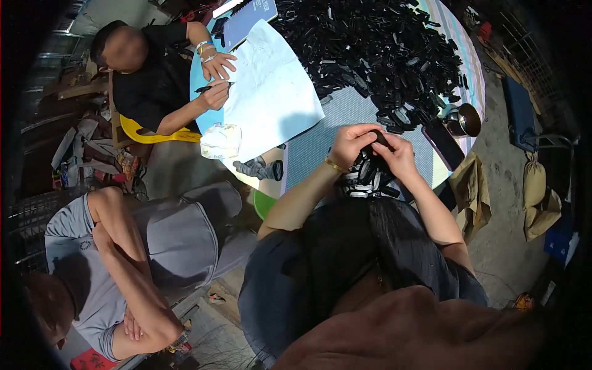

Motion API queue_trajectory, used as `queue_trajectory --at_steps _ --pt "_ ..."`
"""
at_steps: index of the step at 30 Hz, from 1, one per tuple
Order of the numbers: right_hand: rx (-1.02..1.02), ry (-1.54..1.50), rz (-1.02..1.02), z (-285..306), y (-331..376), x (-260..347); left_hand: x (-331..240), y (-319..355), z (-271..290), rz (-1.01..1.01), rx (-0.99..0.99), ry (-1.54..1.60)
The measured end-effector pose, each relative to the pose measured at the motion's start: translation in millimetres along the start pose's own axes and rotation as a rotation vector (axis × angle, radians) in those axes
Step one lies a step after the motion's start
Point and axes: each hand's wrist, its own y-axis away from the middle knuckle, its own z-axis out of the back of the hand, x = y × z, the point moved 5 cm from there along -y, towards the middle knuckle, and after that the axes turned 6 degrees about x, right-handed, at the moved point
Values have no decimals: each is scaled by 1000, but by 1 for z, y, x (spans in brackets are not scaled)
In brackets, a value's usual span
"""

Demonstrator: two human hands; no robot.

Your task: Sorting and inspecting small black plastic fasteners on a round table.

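Note:
Close to the table's near edge, my left hand point(353, 148) and my right hand point(399, 156) meet, fingertips pinched on a small dark, oblong piece point(380, 140). Fingers cover part of it, so its exact kind is unclear. Right below my hands lies a small heap of black-and-silver pieces point(369, 179). Beyond them, a large pile of small, black, elongated pieces point(376, 49) spreads over the far side of the round table, some with shiny surfaces.
A dark phone point(443, 145) and a metal cup point(462, 120) stand at the right rim. On the left, a person writes on a large white sheet point(265, 92), beside a tissue pack point(221, 142) and dark gloves point(262, 169). Another person sits nearby with folded arms point(126, 259).

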Motion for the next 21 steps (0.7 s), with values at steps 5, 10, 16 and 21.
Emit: queue_trajectory --at_steps 5,10,16,21 --pt "169 253 -125 -3 -7 -9 29 -4 22 95 -31 -8" --pt "84 625 -66 33 -22 -27 27 -14 60 -8 -334 -1199" --pt "-68 875 -41 70 -37 -50 65 -33 56 110 -45 -1358" --pt "-175 795 80 74 -72 -52 65 -62 27 -18 -16 -1487"
